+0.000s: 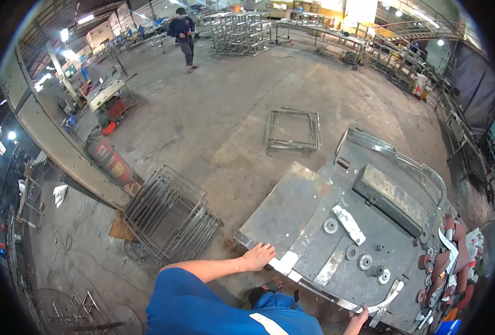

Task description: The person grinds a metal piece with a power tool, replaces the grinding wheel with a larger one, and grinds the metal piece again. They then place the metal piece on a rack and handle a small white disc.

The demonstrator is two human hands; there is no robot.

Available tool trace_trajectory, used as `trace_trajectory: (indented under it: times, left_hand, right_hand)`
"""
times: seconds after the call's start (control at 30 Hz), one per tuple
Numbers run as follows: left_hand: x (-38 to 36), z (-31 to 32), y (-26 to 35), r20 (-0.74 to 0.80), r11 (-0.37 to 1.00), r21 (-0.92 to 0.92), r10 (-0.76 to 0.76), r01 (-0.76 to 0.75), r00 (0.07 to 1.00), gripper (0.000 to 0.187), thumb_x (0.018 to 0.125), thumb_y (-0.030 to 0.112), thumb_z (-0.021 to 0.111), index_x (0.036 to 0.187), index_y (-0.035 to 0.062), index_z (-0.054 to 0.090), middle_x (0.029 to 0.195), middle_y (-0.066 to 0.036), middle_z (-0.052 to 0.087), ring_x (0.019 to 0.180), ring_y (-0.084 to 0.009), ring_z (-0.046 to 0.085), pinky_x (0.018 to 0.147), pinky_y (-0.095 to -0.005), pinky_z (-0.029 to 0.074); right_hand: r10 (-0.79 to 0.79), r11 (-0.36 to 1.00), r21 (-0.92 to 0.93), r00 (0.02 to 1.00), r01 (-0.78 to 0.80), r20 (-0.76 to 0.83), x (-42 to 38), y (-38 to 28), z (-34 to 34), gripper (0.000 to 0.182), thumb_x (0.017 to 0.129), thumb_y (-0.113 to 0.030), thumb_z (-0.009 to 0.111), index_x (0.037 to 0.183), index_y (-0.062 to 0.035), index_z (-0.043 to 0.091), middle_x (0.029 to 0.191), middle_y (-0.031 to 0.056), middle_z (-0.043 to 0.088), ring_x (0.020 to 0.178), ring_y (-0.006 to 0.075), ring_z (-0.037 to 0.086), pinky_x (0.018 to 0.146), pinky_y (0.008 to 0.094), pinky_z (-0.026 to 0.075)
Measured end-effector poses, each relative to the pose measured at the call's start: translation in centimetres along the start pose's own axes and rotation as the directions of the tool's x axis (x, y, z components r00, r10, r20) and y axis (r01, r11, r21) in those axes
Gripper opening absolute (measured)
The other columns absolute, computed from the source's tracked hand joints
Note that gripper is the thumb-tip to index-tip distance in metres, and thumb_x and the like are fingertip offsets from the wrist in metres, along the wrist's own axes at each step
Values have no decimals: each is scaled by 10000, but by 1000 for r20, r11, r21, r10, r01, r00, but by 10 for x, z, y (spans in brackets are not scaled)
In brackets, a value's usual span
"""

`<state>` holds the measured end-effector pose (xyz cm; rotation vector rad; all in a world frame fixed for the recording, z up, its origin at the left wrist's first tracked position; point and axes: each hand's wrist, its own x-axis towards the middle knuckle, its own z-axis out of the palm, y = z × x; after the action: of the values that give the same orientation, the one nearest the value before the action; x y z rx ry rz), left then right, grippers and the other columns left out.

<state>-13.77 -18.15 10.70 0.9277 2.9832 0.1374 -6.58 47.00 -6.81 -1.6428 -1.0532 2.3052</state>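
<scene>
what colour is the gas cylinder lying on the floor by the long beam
Red, with a lighter grey band near one end: the red metal gas cylinder shows best in the head view.

Wire racks (172,220) lie left of the steel table (292,206); metal frame (293,129) behind it.

Bright overhead lamps glare at far left and right; fisheye bends edges into a black vignette.

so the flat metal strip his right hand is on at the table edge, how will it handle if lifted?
The metal strip looks thin and long, so it would probably flex or droop beyond the right hand. Likely light for its length. Its bare shiny face suggests it could slide on the steel table, and the edges may be sharp.
</scene>
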Motion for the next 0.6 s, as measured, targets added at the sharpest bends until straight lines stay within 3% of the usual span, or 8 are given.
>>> trace_trajectory:
  times: [0.07,0.17,0.2,0.3,0.37,0.6]
  left_hand:
    - [8,-2,-1,52,997,-72,-14,17,999,321,711,85,666,1018,13,606,1067,-135,571,1075,-291,570,824,-417,487]
    - [16,2,1,125,992,-120,-19,34,992,274,739,70,643,996,-20,614,1081,-165,585,1089,-334,585,870,-461,500]
    - [18,4,3,167,988,-147,-25,50,986,253,752,62,632,985,-37,618,1088,-181,591,1096,-355,593,894,-482,507]
    - [16,8,9,107,988,-144,-46,61,993,220,760,46,613,962,-39,623,1068,-182,597,1089,-353,597,893,-465,515]
    - [15,4,9,130,993,-113,-10,24,991,206,774,52,606,961,-34,622,1071,-184,595,1080,-348,600,886,-459,519]
    - [21,6,-3,125,985,-173,45,-22,991,241,736,16,619,975,-11,624,1068,-181,610,1073,-367,599,883,-466,519]
  right_hand:
    - [-6,990,-139,990,-13,-139,-18,5,11,529,848,-316,628,1300,-69,508,1205,177,596,1050,388,592,835,568,520]
    - [-45,981,-194,975,2,-216,-36,13,26,479,802,-287,640,1237,-120,527,1194,164,594,1023,374,584,777,562,512]
    - [-52,984,-179,975,13,-216,-41,14,28,479,802,-287,640,1237,-120,527,1194,164,594,1023,374,584,777,562,512]
    - [-33,987,-157,994,15,-107,-50,19,29,520,780,-271,640,1270,-152,515,1233,155,582,1040,372,573,781,566,511]
    - [-71,997,27,997,72,-31,-59,22,34,340,884,-368,583,1124,-128,557,1005,107,628,825,267,604,640,445,525]
    - [-113,975,194,994,109,7,-72,38,55,321,905,-395,554,1084,-128,552,948,92,612,771,249,584,607,423,507]
